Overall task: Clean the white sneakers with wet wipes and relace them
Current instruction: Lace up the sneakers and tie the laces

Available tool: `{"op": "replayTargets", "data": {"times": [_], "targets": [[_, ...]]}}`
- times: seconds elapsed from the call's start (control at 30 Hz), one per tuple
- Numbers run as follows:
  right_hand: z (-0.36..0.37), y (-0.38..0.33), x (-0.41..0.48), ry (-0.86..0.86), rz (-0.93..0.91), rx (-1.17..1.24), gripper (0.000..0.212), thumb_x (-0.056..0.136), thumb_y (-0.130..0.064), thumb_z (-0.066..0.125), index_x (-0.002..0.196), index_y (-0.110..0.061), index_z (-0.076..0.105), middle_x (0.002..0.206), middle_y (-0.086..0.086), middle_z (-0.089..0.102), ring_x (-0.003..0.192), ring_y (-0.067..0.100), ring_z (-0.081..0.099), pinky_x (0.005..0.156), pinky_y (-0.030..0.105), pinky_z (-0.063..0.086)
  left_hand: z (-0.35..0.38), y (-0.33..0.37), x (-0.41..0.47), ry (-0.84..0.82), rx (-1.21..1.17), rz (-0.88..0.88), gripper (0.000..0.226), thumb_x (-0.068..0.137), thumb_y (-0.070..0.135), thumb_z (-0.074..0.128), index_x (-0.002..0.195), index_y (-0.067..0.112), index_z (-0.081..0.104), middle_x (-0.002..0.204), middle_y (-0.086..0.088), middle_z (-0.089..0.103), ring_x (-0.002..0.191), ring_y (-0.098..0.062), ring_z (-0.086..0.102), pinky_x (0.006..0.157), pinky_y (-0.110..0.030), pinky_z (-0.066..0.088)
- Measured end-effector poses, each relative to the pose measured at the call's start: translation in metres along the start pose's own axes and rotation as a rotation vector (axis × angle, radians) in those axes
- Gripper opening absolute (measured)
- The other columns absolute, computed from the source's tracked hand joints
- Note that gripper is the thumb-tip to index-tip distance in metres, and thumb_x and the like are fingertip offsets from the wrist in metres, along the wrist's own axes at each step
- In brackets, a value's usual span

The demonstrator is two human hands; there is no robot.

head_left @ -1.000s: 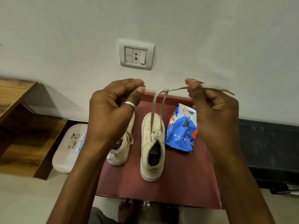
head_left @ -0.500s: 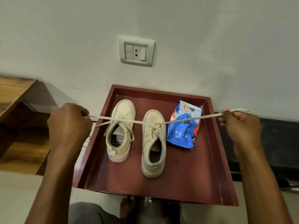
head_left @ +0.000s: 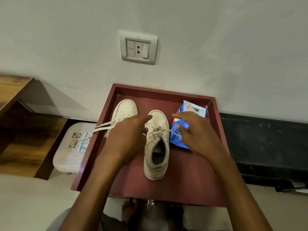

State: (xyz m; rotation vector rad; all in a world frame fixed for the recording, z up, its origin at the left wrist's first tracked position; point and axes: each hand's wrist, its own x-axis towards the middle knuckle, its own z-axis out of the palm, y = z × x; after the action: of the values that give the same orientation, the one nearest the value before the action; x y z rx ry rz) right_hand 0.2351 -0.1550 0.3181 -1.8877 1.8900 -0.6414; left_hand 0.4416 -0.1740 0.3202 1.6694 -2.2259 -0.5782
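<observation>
Two white sneakers stand toe-away on a dark red tray (head_left: 196,184). The right sneaker (head_left: 156,147) is laced, with its lace ends (head_left: 173,132) lying loose over its sides. The left sneaker (head_left: 125,109) is partly hidden under my left hand (head_left: 128,135), and its lace (head_left: 103,127) trails over the tray's left rim. My left hand hovers with fingers stretched toward the right sneaker's toe. My right hand (head_left: 195,132) is spread over the blue wet-wipes pack (head_left: 190,110), fingers relaxed, holding nothing.
A wall with a switch-and-socket plate (head_left: 138,47) rises just behind the tray. A white plastic stool (head_left: 70,152) and a wooden shelf unit (head_left: 21,127) stand to the left. A black bench (head_left: 266,147) runs on the right. My feet (head_left: 133,212) show below the tray.
Both hands have let go of the lace ends they were pulling tight sideways and have come back in over the sneakers with fingers open. The lace now lies slack.
</observation>
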Motion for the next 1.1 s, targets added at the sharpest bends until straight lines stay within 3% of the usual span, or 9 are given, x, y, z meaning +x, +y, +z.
{"op": "replayTargets", "data": {"times": [0.07, 0.17, 0.3, 0.43, 0.6, 0.77, 0.9, 1.0, 1.1], "targets": [[0.014, -0.004, -0.002, -0.172, -0.016, -0.037, 0.048, 0.093, -0.009, 0.054, 0.139, -0.025, 0.053, 0.14, -0.005, 0.054, 0.122, 0.016, 0.055, 0.099, 0.026, 0.044, 0.015, 0.001, 0.003, -0.141, 0.084, 0.018, 0.062, 0.09, 0.008, 0.056, 0.147, 0.031, 0.048, 0.13, 0.004, 0.066, 0.116, -0.019, 0.064, 0.09, -0.04, 0.055], [0.029, 0.0, -0.001, -0.296, -0.003, -0.067, 0.049, 0.094, -0.01, 0.052, 0.142, -0.023, 0.049, 0.14, 0.001, 0.056, 0.126, 0.02, 0.053, 0.102, 0.034, 0.045, 0.029, -0.005, 0.004, -0.18, 0.193, 0.006, 0.047, 0.089, 0.013, 0.055, 0.134, 0.025, 0.055, 0.119, -0.003, 0.07, 0.109, -0.03, 0.066, 0.085, -0.046, 0.057], [0.029, 0.0, 0.003, -0.148, -0.055, -0.085, 0.025, 0.098, -0.016, 0.053, 0.118, -0.017, 0.068, 0.112, 0.001, 0.071, 0.103, 0.018, 0.065, 0.085, 0.028, 0.049, 0.031, -0.009, 0.005, -0.07, 0.155, -0.024, 0.025, 0.093, 0.023, 0.06, 0.116, 0.024, 0.07, 0.105, -0.004, 0.073, 0.099, -0.029, 0.068, 0.079, -0.041, 0.056], [0.014, 0.011, 0.007, 0.019, -0.039, -0.162, 0.023, 0.098, -0.013, 0.054, 0.108, -0.017, 0.074, 0.103, 0.003, 0.074, 0.095, 0.019, 0.066, 0.074, 0.023, 0.044, 0.022, -0.017, 0.008, 0.056, 0.062, -0.08, 0.017, 0.095, 0.031, 0.064, 0.104, 0.028, 0.077, 0.094, -0.004, 0.075, 0.092, -0.029, 0.068, 0.069, -0.033, 0.049], [0.007, 0.033, 0.003, -0.127, 0.036, -0.26, 0.021, 0.099, -0.02, 0.055, 0.104, -0.021, 0.075, 0.097, 0.001, 0.073, 0.077, 0.012, 0.056, 0.065, 0.023, 0.038, 0.016, -0.03, 0.004, 0.026, 0.165, -0.225, 0.017, 0.093, 0.031, 0.063, 0.101, 0.03, 0.079, 0.098, -0.005, 0.075, 0.093, -0.028, 0.068, 0.072, -0.034, 0.052], [0.007, 0.026, 0.002, -0.113, 0.064, -0.296, 0.022, 0.098, -0.021, 0.054, 0.112, -0.023, 0.072, 0.106, 0.0, 0.073, 0.09, 0.016, 0.064, 0.075, 0.029, 0.051, 0.013, -0.022, 0.001, -0.052, 0.265, -0.174, 0.021, 0.093, 0.033, 0.064, 0.109, 0.027, 0.077, 0.102, -0.005, 0.074, 0.097, -0.029, 0.068, 0.078, -0.036, 0.056], [0.006, 0.011, 0.001, -0.092, 0.058, -0.155, 0.035, 0.096, -0.023, 0.058, 0.131, -0.025, 0.062, 0.131, -0.004, 0.063, 0.122, 0.017, 0.055, 0.099, 0.03, 0.042, 0.001, -0.012, 0.0, -0.064, 0.201, -0.076, 0.027, 0.094, 0.029, 0.066, 0.121, 0.027, 0.07, 0.117, -0.001, 0.072, 0.11, -0.026, 0.064, 0.078, -0.032, 0.049], [0.012, -0.003, 0.002, -0.132, 0.023, -0.066, 0.035, 0.097, -0.019, 0.057, 0.132, -0.025, 0.061, 0.131, -0.004, 0.063, 0.12, 0.015, 0.057, 0.1, 0.028, 0.043, 0.011, -0.003, 0.002, -0.105, 0.096, -0.013, 0.039, 0.095, 0.018, 0.061, 0.133, 0.026, 0.064, 0.122, 0.002, 0.072, 0.115, -0.022, 0.065, 0.09, -0.039, 0.055], [0.023, -0.008, 0.001, -0.193, -0.018, -0.085, 0.032, 0.098, -0.017, 0.055, 0.128, -0.021, 0.063, 0.127, 0.0, 0.066, 0.115, 0.019, 0.06, 0.095, 0.03, 0.047, 0.025, 0.001, 0.002, -0.126, 0.111, 0.012, 0.04, 0.092, 0.015, 0.06, 0.131, 0.025, 0.064, 0.118, -0.001, 0.072, 0.112, -0.026, 0.067, 0.086, -0.046, 0.058]]}}
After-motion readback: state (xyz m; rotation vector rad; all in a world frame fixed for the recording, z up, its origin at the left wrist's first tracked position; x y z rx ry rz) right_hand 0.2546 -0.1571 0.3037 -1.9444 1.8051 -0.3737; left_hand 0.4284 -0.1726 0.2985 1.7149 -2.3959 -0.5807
